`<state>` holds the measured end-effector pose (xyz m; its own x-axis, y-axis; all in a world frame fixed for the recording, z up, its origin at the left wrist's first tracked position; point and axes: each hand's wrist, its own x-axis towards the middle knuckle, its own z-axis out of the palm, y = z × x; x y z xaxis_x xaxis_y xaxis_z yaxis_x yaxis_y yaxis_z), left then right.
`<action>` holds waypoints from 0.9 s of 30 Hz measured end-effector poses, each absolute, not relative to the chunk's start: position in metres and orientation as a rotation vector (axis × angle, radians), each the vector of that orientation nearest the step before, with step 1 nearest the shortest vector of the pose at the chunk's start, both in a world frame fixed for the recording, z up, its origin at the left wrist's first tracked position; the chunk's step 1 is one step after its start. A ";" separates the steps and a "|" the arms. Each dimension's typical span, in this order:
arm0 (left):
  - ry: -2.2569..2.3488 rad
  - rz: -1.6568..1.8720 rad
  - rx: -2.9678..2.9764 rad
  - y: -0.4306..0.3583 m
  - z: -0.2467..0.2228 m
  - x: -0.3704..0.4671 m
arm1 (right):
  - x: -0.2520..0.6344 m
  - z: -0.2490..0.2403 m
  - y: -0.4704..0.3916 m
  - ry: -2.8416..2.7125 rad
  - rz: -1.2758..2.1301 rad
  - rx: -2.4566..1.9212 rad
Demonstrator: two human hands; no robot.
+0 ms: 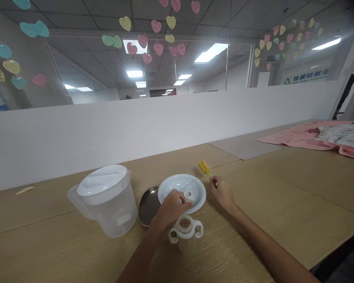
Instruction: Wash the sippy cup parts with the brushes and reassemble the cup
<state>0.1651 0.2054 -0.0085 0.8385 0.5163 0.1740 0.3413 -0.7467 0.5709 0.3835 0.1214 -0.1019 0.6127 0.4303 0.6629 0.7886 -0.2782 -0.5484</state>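
Note:
My right hand point(223, 192) is closed round the thin green handle of a sponge brush point(204, 167), whose yellow sponge head points up and away to the left. Over the white bowl point(200, 202), my left hand point(171, 205) has its thumb and fingers closed on a small white bottle cap point(189, 195); the fingers partly hide their contact with it. Just nearer to me, a clear baby bottle point(186, 240) stands upright and uncapped, with a white collar and two side handles. It is beside my left wrist, and neither hand holds it.
A metal tray point(149, 208) lies partly under the bowl. To the left stands a clear pitcher point(115, 212) with a white lid. A pink cloth point(301, 133) lies at the far right, and a pale flat strip point(24, 190) at the far left. A white wall point(153, 129) borders the table's back.

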 end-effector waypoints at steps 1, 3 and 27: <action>0.617 0.457 2.455 0.206 -0.011 0.166 | 0.382 -0.101 0.121 -0.971 -0.491 -1.902; 0.577 0.498 2.351 0.208 -0.015 0.167 | 0.377 -0.097 0.121 -0.973 -0.482 -1.874; 0.483 1.014 1.290 0.230 0.027 0.147 | 0.294 -0.073 0.107 -1.433 -0.865 -1.213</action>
